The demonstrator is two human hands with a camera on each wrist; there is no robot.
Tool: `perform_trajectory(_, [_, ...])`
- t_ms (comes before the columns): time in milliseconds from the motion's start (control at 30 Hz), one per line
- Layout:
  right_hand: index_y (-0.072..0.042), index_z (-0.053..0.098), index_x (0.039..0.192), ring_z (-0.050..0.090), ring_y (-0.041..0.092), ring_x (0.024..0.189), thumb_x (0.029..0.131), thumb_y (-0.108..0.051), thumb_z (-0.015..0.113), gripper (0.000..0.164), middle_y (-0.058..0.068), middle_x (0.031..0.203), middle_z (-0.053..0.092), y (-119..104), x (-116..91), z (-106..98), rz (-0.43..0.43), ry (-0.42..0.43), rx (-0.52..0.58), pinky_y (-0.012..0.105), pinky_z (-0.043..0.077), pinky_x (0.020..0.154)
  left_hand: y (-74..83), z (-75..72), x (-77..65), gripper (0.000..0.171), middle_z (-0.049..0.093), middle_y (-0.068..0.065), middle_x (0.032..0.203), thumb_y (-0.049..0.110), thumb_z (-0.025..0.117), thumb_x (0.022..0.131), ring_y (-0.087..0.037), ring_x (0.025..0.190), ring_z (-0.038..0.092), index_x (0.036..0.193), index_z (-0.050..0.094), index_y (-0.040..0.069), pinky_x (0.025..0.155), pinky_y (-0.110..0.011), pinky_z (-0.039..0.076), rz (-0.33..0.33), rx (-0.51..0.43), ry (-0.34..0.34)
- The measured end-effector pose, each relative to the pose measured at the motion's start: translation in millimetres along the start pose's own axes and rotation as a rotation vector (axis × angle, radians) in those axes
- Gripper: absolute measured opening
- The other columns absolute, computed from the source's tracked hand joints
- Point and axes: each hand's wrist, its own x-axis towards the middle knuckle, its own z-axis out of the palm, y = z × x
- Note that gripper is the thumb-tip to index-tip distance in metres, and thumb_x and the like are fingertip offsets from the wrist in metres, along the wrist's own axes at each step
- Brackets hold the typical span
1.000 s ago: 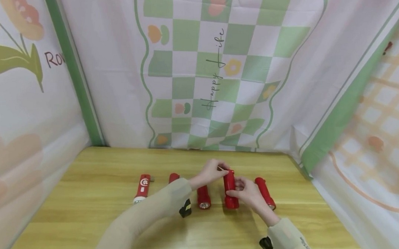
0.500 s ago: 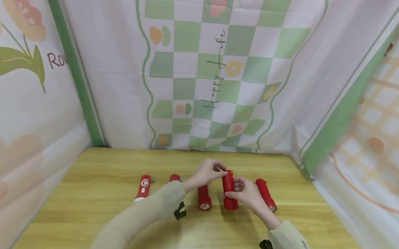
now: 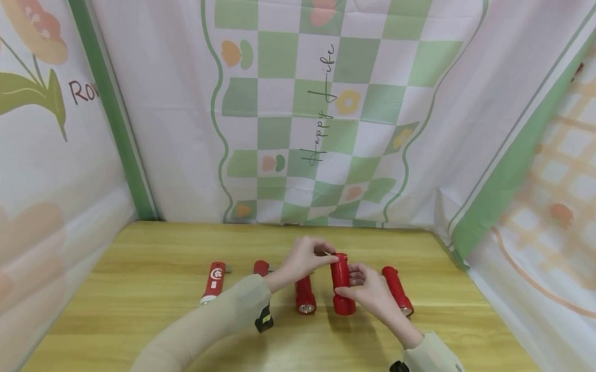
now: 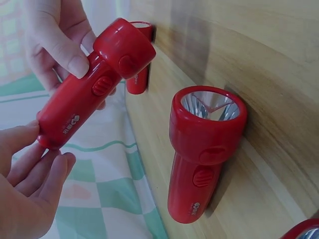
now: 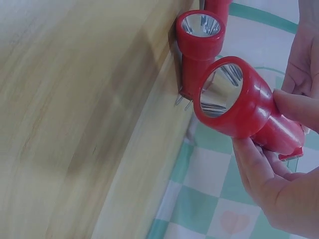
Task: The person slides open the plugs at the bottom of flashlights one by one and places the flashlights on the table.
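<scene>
A red flashlight [image 3: 340, 284] is held in the air above the table, its lamp end toward the person. The right hand [image 3: 369, 288] grips it around the neck below the lamp head, thumb on one side and fingers on the other. At the tail end, the left hand [image 3: 303, 260] pinches the flashlight between thumb and fingers. The left wrist view shows the switch on the side of the flashlight body [image 4: 79, 99]. Its lens and reflector [image 5: 222, 90] face the right wrist camera.
Another red flashlight [image 3: 305, 296] lies left of the held one, with metal prongs visible near its tail. One more flashlight [image 3: 397, 291] lies on the right. A partly hidden one [image 3: 260, 266] and a red-and-white one [image 3: 214, 281] lie left on the wooden table [image 3: 180, 241].
The held flashlight and both hands have shifted slightly left. The left forearm has drawn back a little to the left. The grip looks the same, and the other flashlights stay put.
</scene>
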Motion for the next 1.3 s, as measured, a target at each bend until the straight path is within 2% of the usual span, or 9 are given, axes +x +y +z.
perform_trajectory(167, [0.002,0.061,0.119,0.070,0.028,0.097,0.078,-0.013,0.084,0.049,0.018,0.109,0.072,-2.0,-4.0,0.0,-0.037,0.022,-0.004,0.040,0.061,0.086,0.9,-1.4,-4.4,0.019,0.078,-0.007,0.099,0.023,0.076,0.087,-0.017,0.089,0.074,0.100,0.076,0.009,0.072,-0.016,0.057,0.018,-0.007,0.032])
perform_trajectory(267, [0.002,0.061,0.119,0.070,0.027,0.098,0.078,-0.012,0.084,0.049,0.017,0.109,0.072,-3.8,-5.9,0.2,-0.059,0.032,0.003,0.039,0.060,0.087,2.1,-3.6,-7.7,0.019,0.078,-0.005,0.097,0.025,0.077,0.086,-0.015,0.086,0.074,0.099,0.077,0.010,0.067,-0.016,0.057,0.026,-0.011,0.047])
perform_trajectory(600, [-0.001,0.061,0.120,0.069,0.025,0.100,0.078,-0.015,0.085,0.051,0.014,0.110,0.072,-9.5,-10.6,-0.2,-0.069,0.036,0.024,0.038,0.060,0.089,4.2,-8.6,-16.6,0.022,0.078,-0.004,0.097,0.029,0.077,0.086,-0.006,0.080,0.072,0.101,0.077,0.012,0.064,-0.017,0.058,0.046,-0.055,0.071])
perform_trajectory(800, [-0.001,0.060,0.121,0.069,0.025,0.101,0.077,-0.014,0.085,0.052,0.014,0.111,0.071,-11.2,-13.6,0.3,-0.080,0.039,0.045,0.036,0.060,0.088,5.8,-9.3,-20.8,0.024,0.078,-0.005,0.098,0.028,0.078,0.085,-0.010,0.086,0.074,0.102,0.078,0.011,0.074,-0.016,0.059,0.055,-0.059,0.086])
perform_trajectory(1067, [-0.002,0.060,0.121,0.068,0.026,0.100,0.077,-0.010,0.084,0.051,0.014,0.111,0.070,-10.2,-15.4,3.6,-0.090,0.038,0.087,0.029,0.062,0.081,6.2,-12.8,-28.7,0.024,0.078,-0.002,0.099,0.030,0.078,0.084,-0.008,0.085,0.073,0.103,0.078,0.014,0.073,-0.015,0.058,0.048,-0.082,0.089])
perform_trajectory(1300, [-0.003,0.061,0.119,0.068,0.029,0.101,0.074,-0.007,0.086,0.052,0.014,0.109,0.071,-10.8,-19.1,5.6,-0.130,0.054,0.094,0.030,0.062,0.081,5.8,-15.1,-36.2,0.020,0.078,-0.002,0.097,0.026,0.079,0.083,-0.010,0.084,0.074,0.099,0.078,0.014,0.074,-0.018,0.060,0.093,-0.158,0.103])
